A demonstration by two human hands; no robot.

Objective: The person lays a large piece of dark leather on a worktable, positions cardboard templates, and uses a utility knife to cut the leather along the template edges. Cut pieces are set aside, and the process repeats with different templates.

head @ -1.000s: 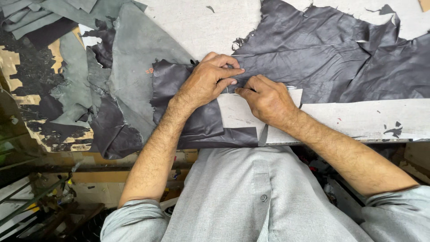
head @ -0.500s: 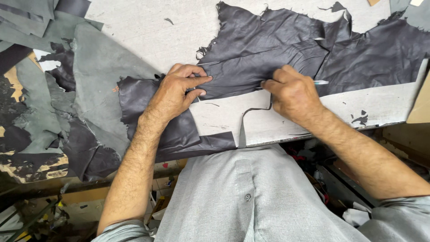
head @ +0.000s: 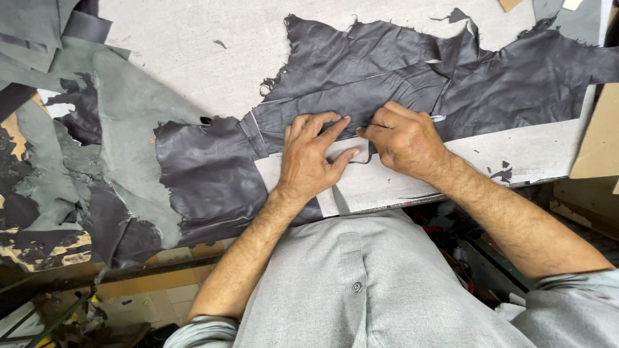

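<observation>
— Since the view has swung left across the pale tabletop [head: 193,38], where does the dark leather hide [head: 361,77] lie now?
— Spread across it, grey scraps [head: 122,122] alongside. The cut has run on along the template [head: 361,183].
— And the hands?
— Left hand [head: 313,161] lies open, fingers pressing leather flat; right hand [head: 403,138] is closed on a small blade [head: 438,118], barely visible.

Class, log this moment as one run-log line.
left hand: flat on dark leather | right hand: closed on thin blade | surface: grey table
</observation>
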